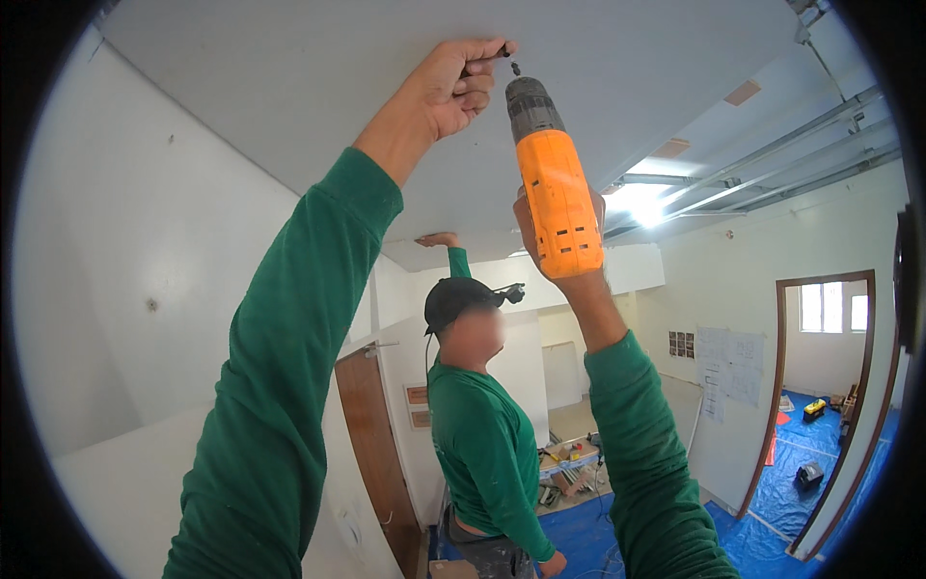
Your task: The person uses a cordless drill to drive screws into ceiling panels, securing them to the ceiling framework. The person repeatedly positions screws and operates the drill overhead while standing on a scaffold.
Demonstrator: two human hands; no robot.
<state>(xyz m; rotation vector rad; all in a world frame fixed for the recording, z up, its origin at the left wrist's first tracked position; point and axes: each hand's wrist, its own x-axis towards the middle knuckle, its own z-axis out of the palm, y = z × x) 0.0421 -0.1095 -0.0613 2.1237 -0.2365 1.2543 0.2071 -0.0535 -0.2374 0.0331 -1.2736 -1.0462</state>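
Ceiling panel [289, 68] ends right of orange drill [559, 198]; right hand [526, 224] grips it, left hand [455, 89] pinches dark piece [505, 51].

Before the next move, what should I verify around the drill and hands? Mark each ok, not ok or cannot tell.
1. Right hand gripping the orange drill: ok.
2. Left hand well clear of the drill bit: not ok, right beside it.
3. Co-worker's raised hand up at the ceiling panel: ok.
4. Small dark piece in the left hand touching the panel: cannot tell.
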